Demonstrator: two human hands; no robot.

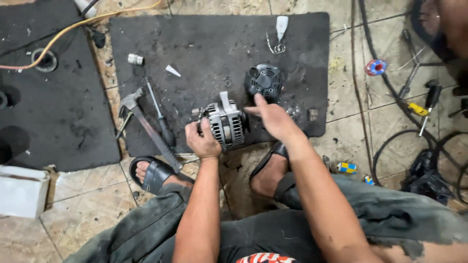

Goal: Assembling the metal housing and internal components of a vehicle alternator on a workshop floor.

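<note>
Black rubber mat (204, 44) on tiled floor carries alternator (226, 122), upright near mat's front edge. Left hand (201, 139) wraps alternator body; right hand (273, 117) loose, fingers spread, beside its rear. Black rear cover (263, 80) just behind. Risk: one-handed hold, alternator may tip; claw hammer (146, 126) near sandalled foot (153, 174).

Silver, ribbed alternator (225, 122); black vented cover (264, 80); dark grey, speckled mat (219, 48); yellow cable (83, 24); black sandals (152, 174); beige, stained floor tiles (87, 204); red-and-blue spool (376, 66).
</note>
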